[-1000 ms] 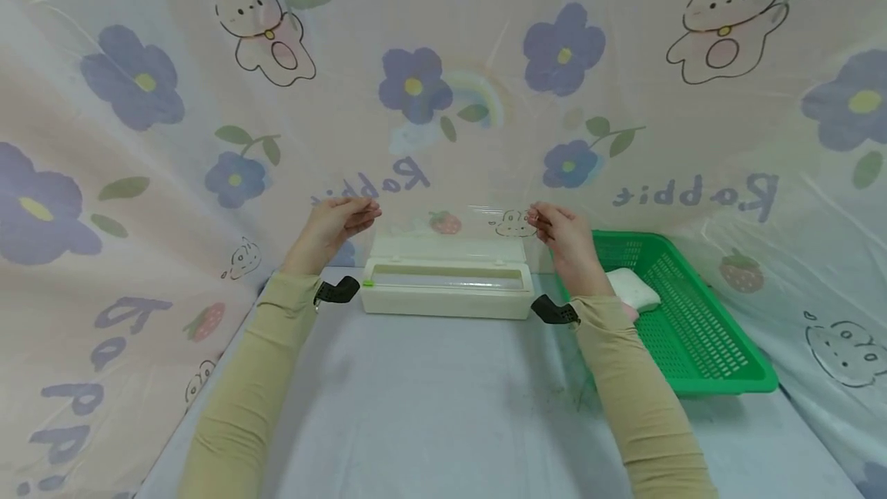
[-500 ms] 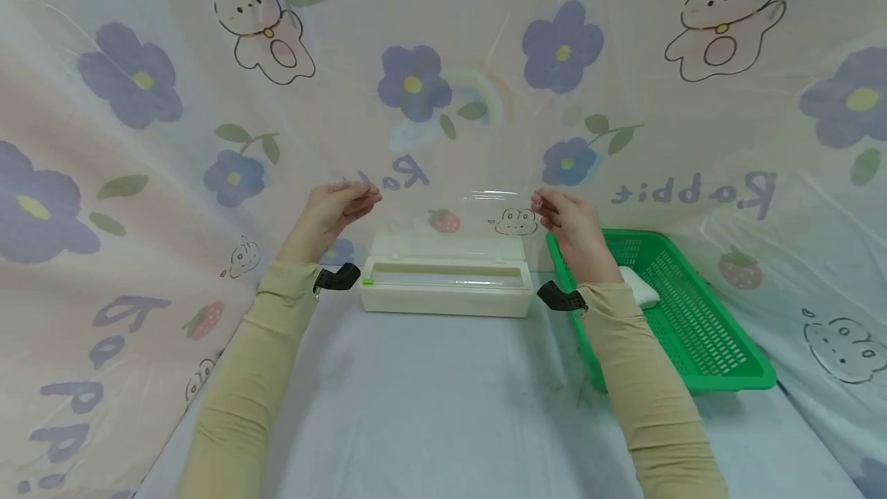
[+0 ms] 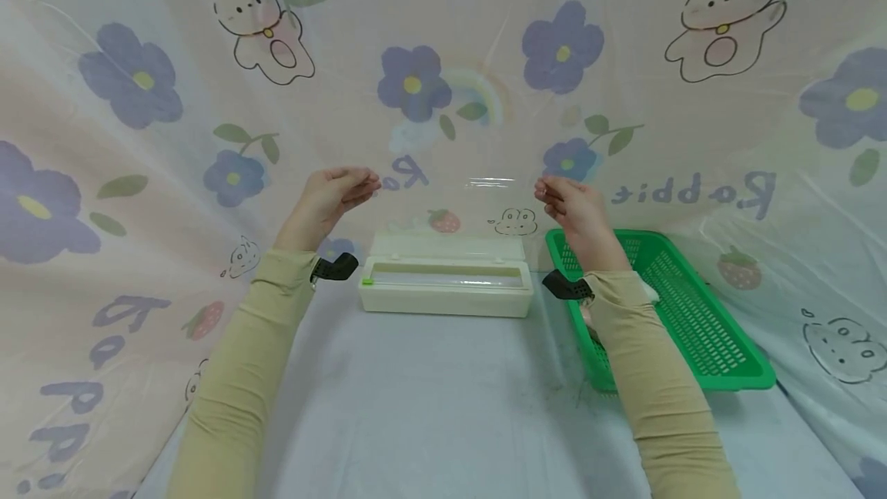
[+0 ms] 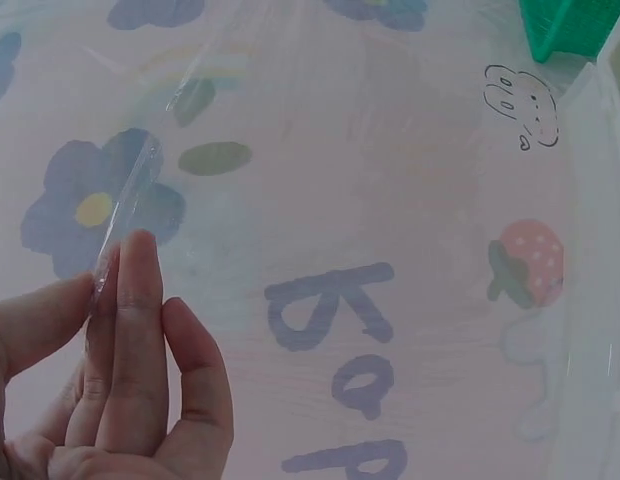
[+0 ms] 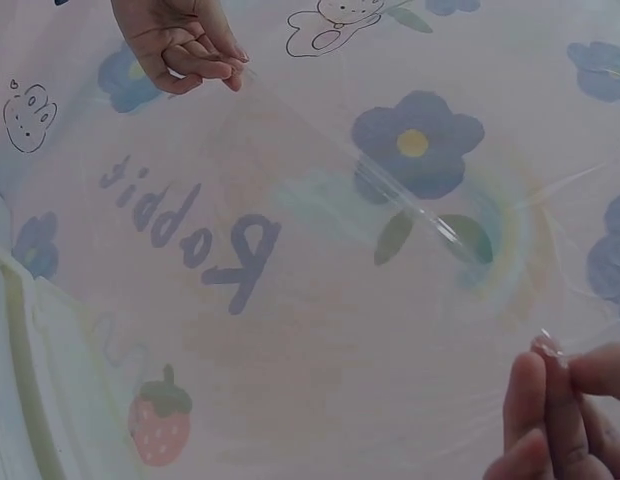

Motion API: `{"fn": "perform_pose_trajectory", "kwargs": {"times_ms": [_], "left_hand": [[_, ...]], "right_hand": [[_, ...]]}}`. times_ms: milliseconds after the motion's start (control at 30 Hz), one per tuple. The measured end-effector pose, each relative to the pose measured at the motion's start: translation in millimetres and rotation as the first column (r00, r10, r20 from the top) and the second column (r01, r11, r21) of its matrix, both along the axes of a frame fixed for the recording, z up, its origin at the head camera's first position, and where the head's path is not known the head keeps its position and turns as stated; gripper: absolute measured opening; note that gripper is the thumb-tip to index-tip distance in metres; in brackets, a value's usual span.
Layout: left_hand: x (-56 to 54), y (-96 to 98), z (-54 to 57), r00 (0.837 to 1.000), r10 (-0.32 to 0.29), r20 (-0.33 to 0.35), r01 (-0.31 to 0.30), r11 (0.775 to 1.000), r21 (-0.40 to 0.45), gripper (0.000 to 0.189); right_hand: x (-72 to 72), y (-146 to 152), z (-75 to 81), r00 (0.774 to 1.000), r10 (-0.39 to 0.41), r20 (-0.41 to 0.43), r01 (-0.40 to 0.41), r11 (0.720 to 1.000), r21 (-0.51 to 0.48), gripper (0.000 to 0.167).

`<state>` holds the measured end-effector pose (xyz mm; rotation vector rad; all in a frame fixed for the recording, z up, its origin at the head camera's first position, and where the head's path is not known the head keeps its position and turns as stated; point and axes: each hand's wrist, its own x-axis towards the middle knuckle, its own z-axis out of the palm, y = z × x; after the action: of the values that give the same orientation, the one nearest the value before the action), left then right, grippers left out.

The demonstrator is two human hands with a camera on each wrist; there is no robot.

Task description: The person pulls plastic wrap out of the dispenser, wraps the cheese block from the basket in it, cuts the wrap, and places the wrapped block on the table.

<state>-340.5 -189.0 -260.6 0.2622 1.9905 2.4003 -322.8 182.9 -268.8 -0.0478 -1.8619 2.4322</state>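
A clear sheet of plastic wrap [image 3: 489, 182] stretches between my two raised hands, seen mostly by its shiny top edge. My left hand [image 3: 331, 202] pinches one corner between thumb and fingers; the left wrist view shows the wrap's edge [image 4: 125, 205] running up from that pinch. The other corner is pinched by my right hand [image 3: 578, 218], with a crumpled bit of film [image 5: 546, 343] at the fingertips. Below and between the hands stands a white wrap dispenser box [image 3: 443, 303], its lid [image 3: 447, 247] raised and a roll [image 3: 443, 280] inside.
On the right sits a green plastic basket [image 3: 721, 322], partly behind my right forearm, with a white item [image 3: 650, 293] inside. A patterned curtain [image 3: 471, 21] hangs behind the table [image 3: 436, 399].
Both hands have risen, still pinching the plastic wrap, and its shiny edge is higher above the box. The right hand has also shifted slightly right. The box and basket stay in place.
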Motion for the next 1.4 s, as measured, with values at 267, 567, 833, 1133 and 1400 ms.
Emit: {"fn": "perform_pose_trajectory", "kwargs": {"times_ms": [267,567,833,1133,1400], "left_hand": [[2.1,0.7,9.4,0.999,-0.005,-0.037,0.006,1.000,0.017,0.029],[2.8,1.1,18.3,0.998,-0.005,-0.057,0.008,0.999,0.043,0.023],[3.1,1.9,27.3,0.998,0.015,-0.053,-0.011,0.998,0.064,0.023],[8.8,3.7,33.9,0.998,0.014,-0.063,-0.006,0.992,0.126,0.017],[19.3,1.3,34.7,1.000,-0.013,-0.020,0.015,0.996,0.086,0.029]], "right_hand": [[-0.7,3,8.1,0.999,0.027,-0.041,-0.028,0.999,-0.021,0.027],[-0.3,5,16.2,0.993,0.053,-0.103,-0.057,0.998,-0.034,0.015],[-0.9,5,24.7,0.991,0.044,-0.130,-0.053,0.996,-0.070,0.022],[2.8,4,29.0,0.988,0.031,-0.148,-0.050,0.991,-0.124,0.012],[15.8,5,24.8,0.989,0.040,-0.144,-0.058,0.991,-0.122,0.022]]}}
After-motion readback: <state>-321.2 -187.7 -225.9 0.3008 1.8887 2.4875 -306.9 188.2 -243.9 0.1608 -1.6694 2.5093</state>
